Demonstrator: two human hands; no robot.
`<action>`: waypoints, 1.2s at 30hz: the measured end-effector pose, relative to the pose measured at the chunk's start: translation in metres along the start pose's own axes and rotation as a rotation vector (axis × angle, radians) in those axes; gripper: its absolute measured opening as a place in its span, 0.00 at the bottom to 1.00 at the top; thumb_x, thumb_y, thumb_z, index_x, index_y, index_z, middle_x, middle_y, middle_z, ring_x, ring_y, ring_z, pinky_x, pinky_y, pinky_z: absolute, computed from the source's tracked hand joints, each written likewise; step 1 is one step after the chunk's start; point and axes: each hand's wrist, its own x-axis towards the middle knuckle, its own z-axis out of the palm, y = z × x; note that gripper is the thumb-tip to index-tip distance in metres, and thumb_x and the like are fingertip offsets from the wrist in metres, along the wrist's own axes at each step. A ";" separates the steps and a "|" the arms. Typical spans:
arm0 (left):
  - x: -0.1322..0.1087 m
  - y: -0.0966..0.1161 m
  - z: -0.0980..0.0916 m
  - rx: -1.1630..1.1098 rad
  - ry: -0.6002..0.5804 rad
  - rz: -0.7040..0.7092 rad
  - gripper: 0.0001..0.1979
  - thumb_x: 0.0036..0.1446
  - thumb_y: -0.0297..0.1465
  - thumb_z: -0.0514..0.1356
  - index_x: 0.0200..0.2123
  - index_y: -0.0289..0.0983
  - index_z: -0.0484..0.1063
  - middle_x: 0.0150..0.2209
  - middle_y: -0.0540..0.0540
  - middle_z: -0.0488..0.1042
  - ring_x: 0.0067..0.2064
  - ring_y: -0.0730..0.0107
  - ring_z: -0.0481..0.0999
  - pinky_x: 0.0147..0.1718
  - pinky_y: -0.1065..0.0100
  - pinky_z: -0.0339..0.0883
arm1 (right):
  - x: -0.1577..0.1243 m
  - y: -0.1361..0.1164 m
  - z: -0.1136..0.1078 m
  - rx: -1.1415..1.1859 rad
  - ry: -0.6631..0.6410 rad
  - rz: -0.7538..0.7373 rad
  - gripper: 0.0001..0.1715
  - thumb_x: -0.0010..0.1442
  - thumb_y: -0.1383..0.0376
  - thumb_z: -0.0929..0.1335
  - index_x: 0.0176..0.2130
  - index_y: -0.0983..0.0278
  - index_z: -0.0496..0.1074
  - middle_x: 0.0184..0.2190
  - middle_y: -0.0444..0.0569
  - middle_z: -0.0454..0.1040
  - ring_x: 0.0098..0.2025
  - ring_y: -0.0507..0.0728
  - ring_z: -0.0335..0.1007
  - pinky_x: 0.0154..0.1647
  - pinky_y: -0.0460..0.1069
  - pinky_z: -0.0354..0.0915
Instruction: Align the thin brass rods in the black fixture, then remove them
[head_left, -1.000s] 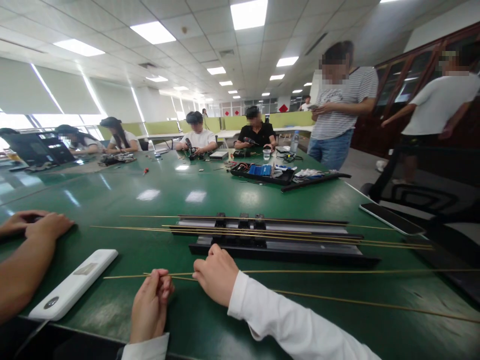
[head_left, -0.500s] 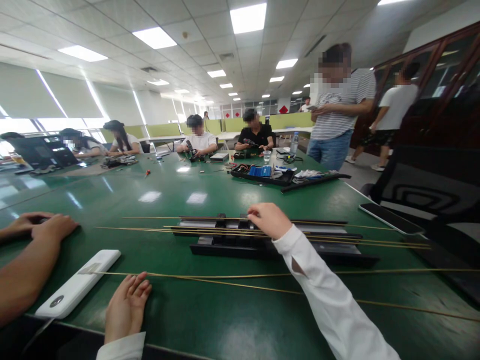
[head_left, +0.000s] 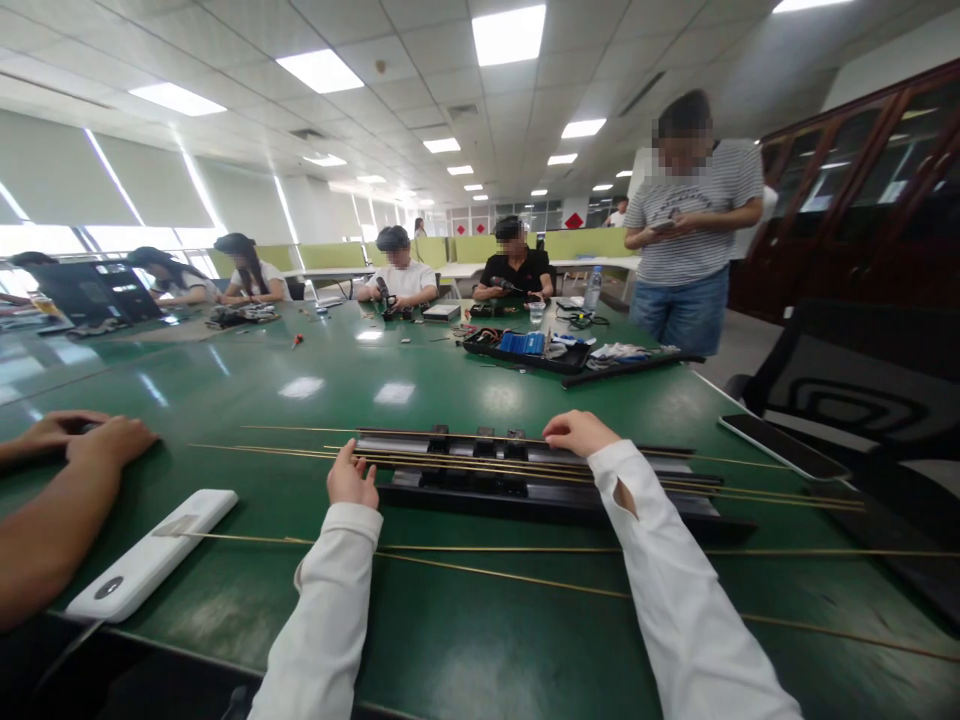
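Note:
A long black rail fixture (head_left: pixel 570 500) lies across the green table (head_left: pixel 450 380), with several thin brass rods (head_left: pixel 750 490) resting along its top. My left hand (head_left: pixel 351 480) reaches to the left end of the fixture, fingers curled onto the rods there. My right hand (head_left: pixel 579 434) lies over the rods near the fixture's middle clamps (head_left: pixel 480 450), fingers bent down on them. Two more brass rods (head_left: pixel 525 550) lie loose on the table between my white sleeves.
A white flat device (head_left: pixel 150 555) lies at the near left beside another person's bare forearm and hands (head_left: pixel 82 445). A phone (head_left: pixel 780 447) lies at the right edge by a black chair (head_left: pixel 862 390). A black parts tray (head_left: pixel 525 348) sits mid-table; seated people work at the far side, one stands right.
My left hand has left the near rods and gone forward to the fixture's left end. My right hand went from the near rod to the fixture's top and has shifted right along it.

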 end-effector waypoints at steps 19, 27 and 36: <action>0.037 -0.022 -0.007 0.028 -0.278 -0.140 0.05 0.42 0.30 0.56 0.23 0.33 0.67 0.18 0.51 0.63 0.17 0.80 0.61 0.14 0.77 0.54 | -0.002 0.010 -0.004 0.015 -0.054 -0.015 0.11 0.46 0.62 0.63 0.26 0.64 0.73 0.21 0.44 0.73 0.27 0.51 0.67 0.29 0.44 0.59; 0.034 -0.022 -0.007 0.044 -0.278 -0.133 0.07 0.42 0.31 0.55 0.24 0.33 0.67 0.18 0.51 0.63 0.17 0.79 0.61 0.14 0.76 0.52 | -0.013 0.033 -0.017 0.019 -0.091 0.076 0.13 0.45 0.59 0.63 0.27 0.64 0.73 0.22 0.45 0.74 0.29 0.52 0.68 0.31 0.45 0.59; 0.033 -0.022 -0.007 0.067 -0.284 -0.122 0.07 0.43 0.31 0.54 0.24 0.33 0.67 0.18 0.51 0.63 0.16 0.79 0.61 0.14 0.75 0.51 | -0.021 0.057 -0.024 0.028 -0.099 0.153 0.12 0.44 0.61 0.64 0.27 0.65 0.73 0.23 0.46 0.74 0.28 0.53 0.68 0.30 0.44 0.60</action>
